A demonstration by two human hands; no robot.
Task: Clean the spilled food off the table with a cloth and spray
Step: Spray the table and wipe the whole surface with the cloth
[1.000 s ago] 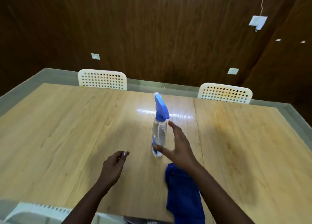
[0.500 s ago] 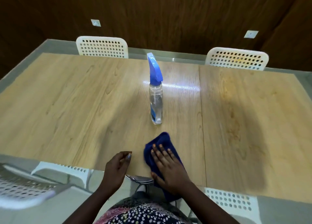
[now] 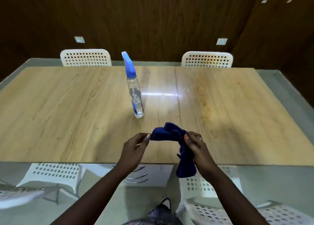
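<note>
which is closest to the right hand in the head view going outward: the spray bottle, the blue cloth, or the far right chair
1. Blue cloth: gripped in the right hand, stretched across to the left hand.
2. Spray bottle: upright on the table, ahead and to the left of the hand.
3. Far right chair: beyond the table's far edge, against the wall.
</note>
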